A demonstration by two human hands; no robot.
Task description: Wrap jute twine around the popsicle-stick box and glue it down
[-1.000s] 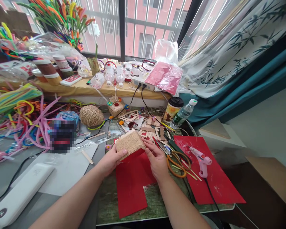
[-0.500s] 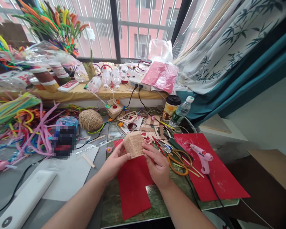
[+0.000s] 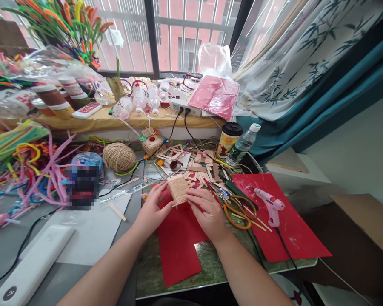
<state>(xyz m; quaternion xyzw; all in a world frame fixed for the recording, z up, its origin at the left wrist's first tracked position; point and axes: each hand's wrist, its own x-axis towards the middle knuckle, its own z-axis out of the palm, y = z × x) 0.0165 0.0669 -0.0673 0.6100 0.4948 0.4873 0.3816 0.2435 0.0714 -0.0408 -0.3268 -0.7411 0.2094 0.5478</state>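
Note:
Between my two hands is a small twine-wrapped box (image 3: 179, 190), tan, with wooden-looking edges. My left hand (image 3: 155, 207) holds its left side, thumb at the lower edge. On the right side, the fingers of my right hand (image 3: 207, 210) press against the wrapped face. The box is raised over a red sheet (image 3: 180, 250) with a notch cut from it. Craft sticks (image 3: 199, 175) lie in a loose pile just behind. To the right rest scissors with orange-brown handles (image 3: 238, 212).
A pink glue gun (image 3: 271, 204) lies on another red sheet (image 3: 293, 238) at right, its cord trailing forward. Behind stand a paper cup (image 3: 229, 140) and a water bottle (image 3: 244, 144). A twine ball (image 3: 119, 157), pipe cleaners (image 3: 51, 170) and a long white device (image 3: 35, 263) occupy the left.
The box has been turned in my hands, so its wrapped face now shows more flatly towards me. Both hands still hold it. The camera view has shifted slightly.

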